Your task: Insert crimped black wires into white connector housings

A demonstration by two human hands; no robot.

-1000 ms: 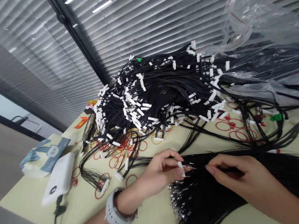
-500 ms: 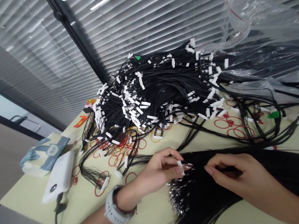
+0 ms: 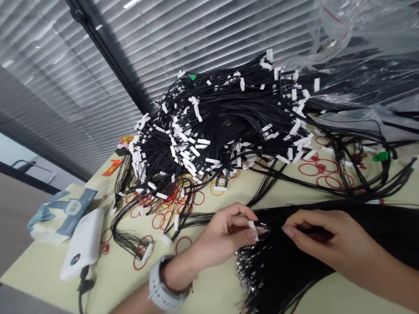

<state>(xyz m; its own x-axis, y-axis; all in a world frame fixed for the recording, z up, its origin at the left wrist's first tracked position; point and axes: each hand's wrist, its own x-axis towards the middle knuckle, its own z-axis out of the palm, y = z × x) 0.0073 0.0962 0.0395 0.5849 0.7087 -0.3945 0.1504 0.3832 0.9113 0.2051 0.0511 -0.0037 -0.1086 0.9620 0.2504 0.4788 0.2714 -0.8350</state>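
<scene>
My left hand [image 3: 230,233] pinches a small white connector housing [image 3: 254,231] between thumb and fingers. A few wire ends with silvery tips [image 3: 263,227] sit at the housing's right side. Just to the right, my right hand [image 3: 318,235] is closed in a pinch, fingertips pointing at the housing but apart from it. Whatever its fingertips hold is lost against the dark background. Under both hands lies a thick bundle of black wires [image 3: 292,274], its many shiny metal terminals [image 3: 250,274] fanned out at the left end.
Behind the hands is a large heap of black cables with white connectors [image 3: 228,124]. Red and yellow rubber bands [image 3: 169,202] lie scattered on the table [image 3: 207,300]. A white power bank [image 3: 84,243] with a cable and a tissue pack [image 3: 61,213] are at left; clear plastic bags [image 3: 364,16] at right.
My right hand has shifted slightly left, closer to the white connector housing. My left hand keeps its pinch on the housing. The whole view has moved a little.
</scene>
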